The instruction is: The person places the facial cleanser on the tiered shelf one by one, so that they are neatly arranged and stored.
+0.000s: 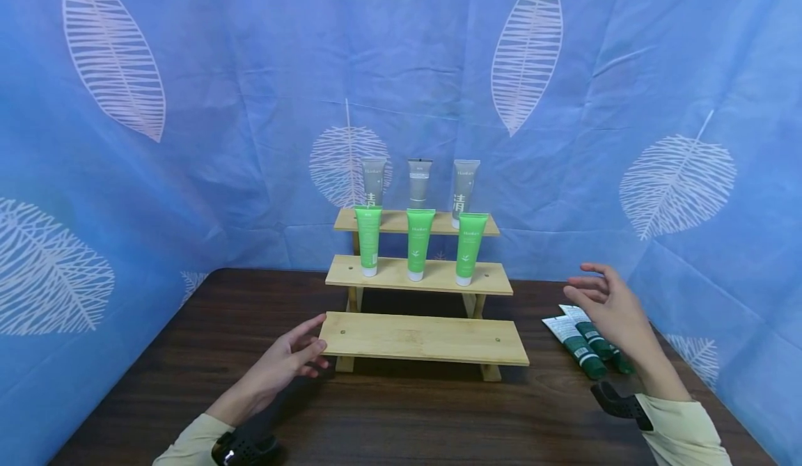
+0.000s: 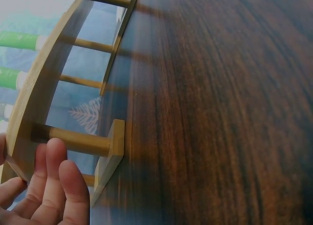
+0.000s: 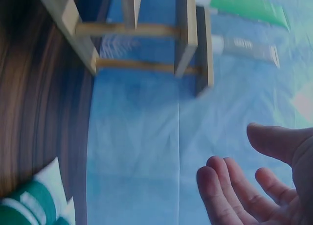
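My left hand [image 1: 285, 363] grips the left end of the lowest board of a three-tier wooden display stand [image 1: 426, 338]. In the left wrist view, the thumb and fingers [image 2: 54, 171] lie on either side of the board's edge. My right hand [image 1: 617, 313] is raised, its fingers relaxed and holding nothing. Beneath it, several dark green and white squeeze tubes [image 1: 575, 346] lie on the table, partly hidden by the hand. Three light green tubes [image 1: 418, 243] stand caps down on the middle tier. Behind them, three grey tubes [image 1: 464, 191] stand on the top tier.
The stand rests on a dark wood-grain table [image 1: 401, 417]. A blue cloth [image 1: 263, 138] with white leaf prints hangs behind and along both sides. Each wrist wears a black band [image 1: 620, 407].
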### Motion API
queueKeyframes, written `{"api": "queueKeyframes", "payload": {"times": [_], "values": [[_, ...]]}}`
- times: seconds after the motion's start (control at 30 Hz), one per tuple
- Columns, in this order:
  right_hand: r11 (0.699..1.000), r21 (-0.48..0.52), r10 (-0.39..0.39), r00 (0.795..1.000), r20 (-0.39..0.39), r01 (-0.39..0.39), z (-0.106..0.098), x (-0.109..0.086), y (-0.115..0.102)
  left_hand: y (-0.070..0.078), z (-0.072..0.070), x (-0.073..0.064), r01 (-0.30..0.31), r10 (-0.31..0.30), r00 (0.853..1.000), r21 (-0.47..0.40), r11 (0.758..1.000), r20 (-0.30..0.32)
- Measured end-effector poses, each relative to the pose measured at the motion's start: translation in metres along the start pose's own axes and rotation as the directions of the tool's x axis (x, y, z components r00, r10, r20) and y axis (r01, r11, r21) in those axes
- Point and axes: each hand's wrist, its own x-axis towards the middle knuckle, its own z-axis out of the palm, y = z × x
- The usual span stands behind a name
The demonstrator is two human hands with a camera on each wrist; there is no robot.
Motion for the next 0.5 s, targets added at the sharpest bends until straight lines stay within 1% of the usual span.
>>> {"api": "queueKeyframes", "payload": {"times": [0.13, 0.27, 0.37, 0.5], "values": [[1.000, 0.007, -0.002, 1.000, 0.019, 0.002, -0.014, 0.000, 0.020, 0.001, 0.000, -0.001, 0.001, -0.001, 1.000, 0.000, 1.000, -0.004], [1.000, -0.020, 0.002, 0.999, 0.050, -0.001, -0.025, -0.002, 0.038, 0.002, 0.000, -0.002, -0.004, 0.004, 1.000, 0.003, 1.000, -0.002], [0.999, -0.027, 0.021, 0.992, 0.122, -0.018, -0.035, -0.005, 0.050, 0.002, 0.000, -0.002, -0.006, 0.006, 1.000, 0.006, 1.000, 0.001], [0.997, -0.021, 0.081, 0.972, 0.221, -0.079, -0.051, -0.008, 0.065, 0.003, 0.000, -0.003, -0.011, 0.011, 1.000, 0.006, 1.000, 0.004]]}}
